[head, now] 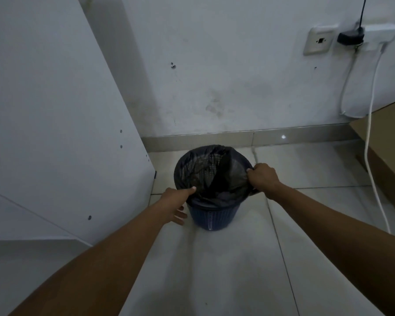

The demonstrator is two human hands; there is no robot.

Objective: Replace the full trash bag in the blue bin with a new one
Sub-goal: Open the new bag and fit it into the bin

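Note:
A small blue woven-plastic bin [211, 216] stands on the tiled floor near the wall. A black trash bag [211, 172] lines it, its edge folded over the rim. My right hand [263, 177] grips the bag's edge at the right side of the rim, fingers curled round the plastic. My left hand [176, 201] is at the near-left side of the rim, thumb lying on the bag's edge and fingers stretched down beside the bin's wall. The inside of the bag looks dark; its contents cannot be made out.
A white cabinet panel [62, 124] stands close on the left. A cardboard box [388, 156] sits at the right by the wall, with a white cable [372, 142] hanging from the wall sockets [319, 41] down to the floor. The wall is just behind the bin.

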